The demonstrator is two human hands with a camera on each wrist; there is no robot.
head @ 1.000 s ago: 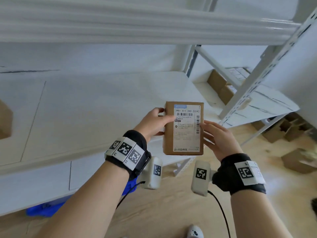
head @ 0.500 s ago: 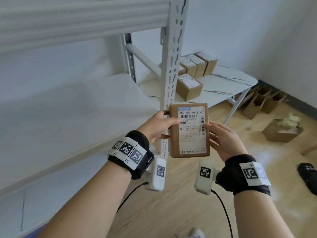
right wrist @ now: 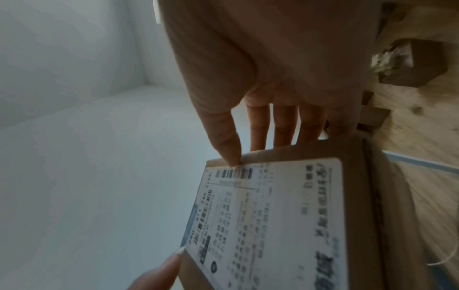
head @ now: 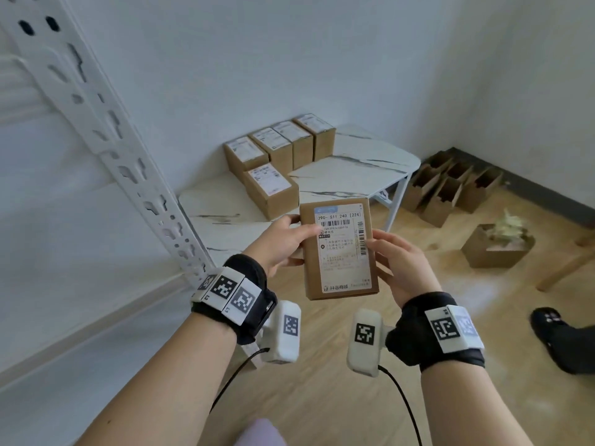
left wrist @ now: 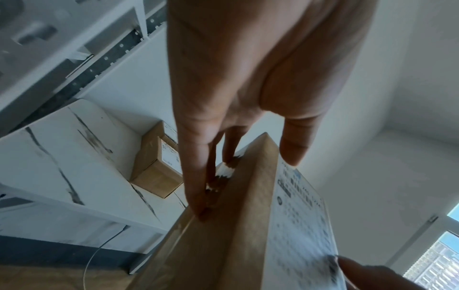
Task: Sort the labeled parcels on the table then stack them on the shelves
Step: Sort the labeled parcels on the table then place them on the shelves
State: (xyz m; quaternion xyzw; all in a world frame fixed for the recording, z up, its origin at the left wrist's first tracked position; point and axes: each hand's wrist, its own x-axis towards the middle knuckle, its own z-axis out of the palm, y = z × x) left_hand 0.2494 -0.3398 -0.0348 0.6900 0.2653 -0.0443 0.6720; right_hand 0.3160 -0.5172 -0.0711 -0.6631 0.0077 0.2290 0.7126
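Note:
Both hands hold one brown cardboard parcel [head: 338, 249] [left wrist: 238, 225] [right wrist: 285, 225] in the air, its white shipping label facing me. My left hand [head: 283, 243] [left wrist: 238, 109] grips its left edge, thumb on the label and fingers behind. My right hand [head: 396, 262] [right wrist: 270, 84] grips its right edge the same way. Several more labeled parcels [head: 273, 156] stand on the white marble-look table [head: 370, 165] beyond the held one. The white slotted shelf upright [head: 128, 162] rises at the left.
Several open empty cartons [head: 447, 185] lean by the wall right of the table. An open box with crumpled paper [head: 499, 243] sits on the wooden floor. A dark slipper [head: 553, 326] lies at the right edge. White shelf boards [head: 64, 284] fill the left.
My view has swung right, from the shelf boards toward the table with its parcels. Both hands keep the same hold on the parcel, which stays in front of me.

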